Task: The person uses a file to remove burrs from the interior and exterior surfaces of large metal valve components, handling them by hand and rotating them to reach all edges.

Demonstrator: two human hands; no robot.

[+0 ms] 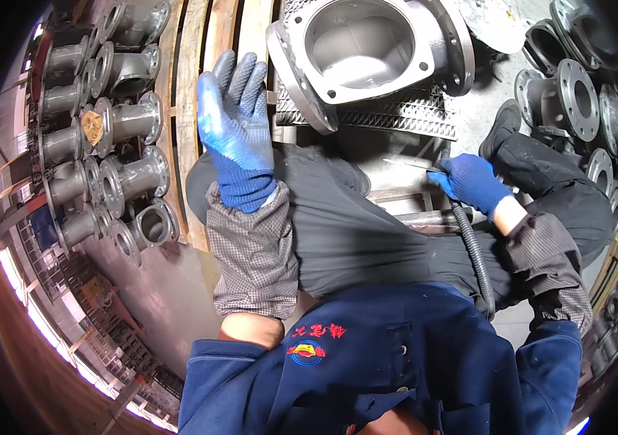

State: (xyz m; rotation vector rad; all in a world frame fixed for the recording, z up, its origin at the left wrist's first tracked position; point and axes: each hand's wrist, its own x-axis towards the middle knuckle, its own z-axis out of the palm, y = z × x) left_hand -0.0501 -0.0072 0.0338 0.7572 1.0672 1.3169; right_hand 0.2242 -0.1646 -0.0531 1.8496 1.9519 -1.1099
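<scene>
My left hand (236,119), in a blue coated glove, is raised beside the left flange of a grey cast-metal valve body (363,119). Its fingers are stretched out and nothing is in it. The valve body rests on a patterned metal stand (396,125), its wide squarish opening facing up and a round flange on each side. Over my lap, right of the middle, my right hand (472,181) is closed round a slim hand tool with a thin rod (404,162) sticking out to the left. A grey corrugated hose (474,250) runs from below that hand toward my waist.
Several flanged metal castings (131,119) stand in rows at the left, beside a wooden pallet (191,130). More flanged castings (566,101) sit on the right. My legs (360,232) are spread beneath the stand. A pale round object (494,25) lies behind the valve body's right flange.
</scene>
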